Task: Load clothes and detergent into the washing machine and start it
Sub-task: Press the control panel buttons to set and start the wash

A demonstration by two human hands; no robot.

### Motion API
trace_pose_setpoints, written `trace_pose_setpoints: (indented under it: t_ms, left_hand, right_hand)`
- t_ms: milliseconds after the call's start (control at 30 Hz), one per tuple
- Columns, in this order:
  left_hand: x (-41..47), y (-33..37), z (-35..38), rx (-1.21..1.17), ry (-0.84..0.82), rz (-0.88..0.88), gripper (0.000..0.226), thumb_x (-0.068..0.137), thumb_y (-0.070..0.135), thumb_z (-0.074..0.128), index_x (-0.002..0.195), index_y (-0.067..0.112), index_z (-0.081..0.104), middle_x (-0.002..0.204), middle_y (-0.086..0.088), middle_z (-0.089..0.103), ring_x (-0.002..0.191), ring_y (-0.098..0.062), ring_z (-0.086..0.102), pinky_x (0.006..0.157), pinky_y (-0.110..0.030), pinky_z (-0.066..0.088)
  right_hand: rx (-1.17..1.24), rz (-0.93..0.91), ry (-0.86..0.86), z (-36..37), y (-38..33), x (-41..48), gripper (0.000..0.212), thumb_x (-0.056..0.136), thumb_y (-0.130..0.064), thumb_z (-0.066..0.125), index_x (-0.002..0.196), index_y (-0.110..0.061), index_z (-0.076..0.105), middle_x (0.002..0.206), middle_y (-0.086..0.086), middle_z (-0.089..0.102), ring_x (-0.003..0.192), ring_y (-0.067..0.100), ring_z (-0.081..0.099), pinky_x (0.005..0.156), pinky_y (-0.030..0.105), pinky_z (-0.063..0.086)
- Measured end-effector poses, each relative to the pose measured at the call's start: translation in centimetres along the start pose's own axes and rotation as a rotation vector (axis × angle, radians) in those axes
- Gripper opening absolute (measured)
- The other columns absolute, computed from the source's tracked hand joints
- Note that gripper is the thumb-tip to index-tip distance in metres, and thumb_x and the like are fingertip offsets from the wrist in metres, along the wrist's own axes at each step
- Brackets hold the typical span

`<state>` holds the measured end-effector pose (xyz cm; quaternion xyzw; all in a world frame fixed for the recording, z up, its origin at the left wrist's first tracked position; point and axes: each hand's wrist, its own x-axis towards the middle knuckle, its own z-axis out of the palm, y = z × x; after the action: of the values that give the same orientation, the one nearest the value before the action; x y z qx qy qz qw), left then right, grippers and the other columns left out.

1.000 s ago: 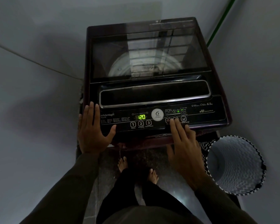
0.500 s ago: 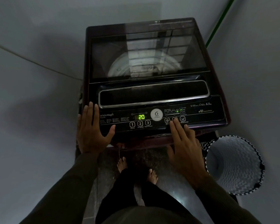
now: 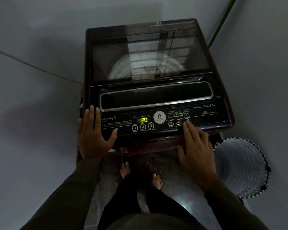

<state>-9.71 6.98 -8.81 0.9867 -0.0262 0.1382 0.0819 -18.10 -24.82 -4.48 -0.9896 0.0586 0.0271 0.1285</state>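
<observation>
A dark top-loading washing machine (image 3: 221, 77) stands in front of me with its glass lid (image 3: 148, 52) closed; the drum shows dimly through it. The control panel (image 3: 206, 113) faces me, and its green display (image 3: 142, 120) reads 20. My left hand (image 3: 94, 135) lies flat on the panel's left front corner, fingers spread, holding nothing. My right hand (image 3: 195, 146) reaches to the right side of the panel, its index fingertip on the rightmost round button beside Delay and Express. The Power, Program and Start/Pause buttons (image 3: 143, 127) sit uncovered between my hands.
A patterned laundry basket (image 3: 243, 168) stands on the floor to the right of the machine. Grey walls close in on both sides. A green hose (image 3: 221, 22) runs up the far right corner. My bare feet (image 3: 140, 175) stand on the dark floor below the panel.
My right index finger has slid a little to the right, from the middle round button to the rightmost one. The left hand has stayed put.
</observation>
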Motion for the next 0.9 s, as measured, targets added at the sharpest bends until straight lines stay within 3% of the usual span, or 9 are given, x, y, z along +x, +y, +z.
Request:
trace_pose_setpoints:
  t_ms: [167,300,567,767,900]
  left_hand:
    - [0.0,0.0,0.1,-0.02,0.008,-0.004,0.089,0.087,0.063,0.042,0.155,0.007,0.026,0.163,-0.012,0.022,0.152,-0.026,0.016,0.123,-0.048,0.019]
    - [0.0,0.1,0.1,-0.024,0.013,-0.004,0.089,0.087,0.063,0.042,0.154,0.007,0.028,0.163,-0.012,0.023,0.152,-0.027,0.018,0.123,-0.048,0.019]
    - [0.0,0.0,0.1,-0.009,0.015,-0.013,0.088,0.087,0.064,0.042,0.154,0.008,0.028,0.163,-0.01,0.023,0.152,-0.025,0.018,0.123,-0.046,0.018]
    - [0.1,0.1,0.0,-0.023,0.023,-0.011,0.088,0.086,0.062,0.045,0.153,0.007,0.03,0.162,-0.011,0.025,0.152,-0.027,0.019,0.122,-0.049,0.021]
    - [0.0,0.1,0.0,-0.025,0.029,-0.003,0.088,0.086,0.061,0.045,0.153,0.006,0.031,0.162,-0.012,0.025,0.151,-0.027,0.019,0.122,-0.05,0.02]
  right_hand:
    - [0.028,0.001,0.016,0.1,-0.2,0.0,0.087,0.08,-0.027,0.071,0.154,-0.013,0.026,0.16,0.003,0.027,0.12,0.024,0.033,0.098,0.045,0.044]
    - [0.013,0.014,-0.019,0.4,-0.5,-0.1,0.094,0.078,-0.036,0.069,0.155,-0.014,0.02,0.162,0.005,0.02,0.114,0.023,0.032,0.095,0.041,0.044]
    - [-0.01,0.041,-0.057,0.7,-2.1,-0.2,0.09,0.085,-0.047,0.064,0.156,-0.017,0.017,0.163,0.008,0.009,0.131,0.027,0.026,0.103,0.048,0.038]
    - [0.024,-0.093,-0.059,1.4,-5.7,-0.7,0.084,0.082,-0.04,0.07,0.152,-0.03,0.027,0.157,0.009,0.025,0.127,0.029,0.042,0.093,0.043,0.049]
    - [0.029,-0.157,-0.052,1.7,-7.5,-0.2,0.077,0.081,-0.04,0.069,0.149,-0.03,0.035,0.153,0.009,0.033,0.119,0.027,0.047,0.084,0.04,0.054]
